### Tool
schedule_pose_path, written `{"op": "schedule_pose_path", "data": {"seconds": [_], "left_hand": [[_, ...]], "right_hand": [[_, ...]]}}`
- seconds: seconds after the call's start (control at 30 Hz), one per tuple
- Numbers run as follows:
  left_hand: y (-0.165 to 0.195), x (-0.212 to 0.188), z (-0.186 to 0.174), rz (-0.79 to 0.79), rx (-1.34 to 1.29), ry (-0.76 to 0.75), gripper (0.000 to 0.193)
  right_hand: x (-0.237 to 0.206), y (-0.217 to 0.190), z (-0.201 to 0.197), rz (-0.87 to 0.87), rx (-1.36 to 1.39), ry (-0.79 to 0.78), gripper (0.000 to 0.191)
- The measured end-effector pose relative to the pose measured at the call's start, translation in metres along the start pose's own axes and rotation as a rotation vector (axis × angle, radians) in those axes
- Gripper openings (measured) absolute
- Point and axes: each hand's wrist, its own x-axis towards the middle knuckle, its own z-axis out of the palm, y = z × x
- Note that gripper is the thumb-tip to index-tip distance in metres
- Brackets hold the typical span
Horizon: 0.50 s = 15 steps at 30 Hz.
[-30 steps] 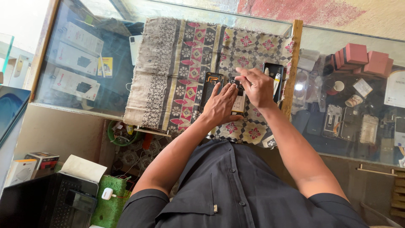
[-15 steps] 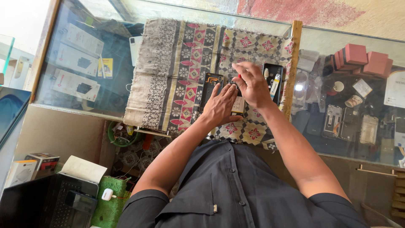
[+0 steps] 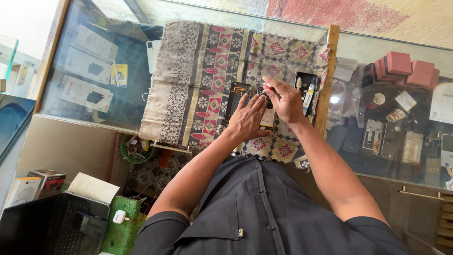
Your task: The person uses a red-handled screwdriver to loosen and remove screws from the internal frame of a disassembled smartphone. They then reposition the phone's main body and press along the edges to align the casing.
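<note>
Phone (image 3: 236,101), opened, lies on the patterned cloth (image 3: 198,71) under the left hand (image 3: 247,120), whose flat fingers pin it. Right hand (image 3: 283,100) pinches something small just past those fingertips; whether a tool, unclear. Steady downward pressure seems wise.

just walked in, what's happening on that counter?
A person in a dark shirt is bent over an opened phone lying on a patterned cloth spread over a glass display counter. The left hand lies flat on the phone, holding it down. The right hand pinches something small just above it; what it is cannot be made out. A second dark phone part lies beside the right hand.
</note>
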Motion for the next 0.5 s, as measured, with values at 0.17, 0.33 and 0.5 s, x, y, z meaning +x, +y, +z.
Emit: {"op": "schedule_pose_path", "data": {"seconds": [0.17,0.33,0.5], "left_hand": [[0.0004,0.0006,0.0008,0.0,-0.002,-0.014,0.118],[-0.0015,0.0005,0.0024,0.003,-0.01,0.007,0.116],[-0.0009,-0.0007,0.0038,0.011,0.024,0.022,0.116]], "right_hand": [[-0.0027,-0.0056,-0.0021,0.039,-0.159,0.037,0.041],[-0.0052,-0.0006,-0.0059,-0.069,0.047,-0.001,0.034],[-0.0113,0.0019,-0.0044,-0.021,-0.195,0.038,0.028]]}}
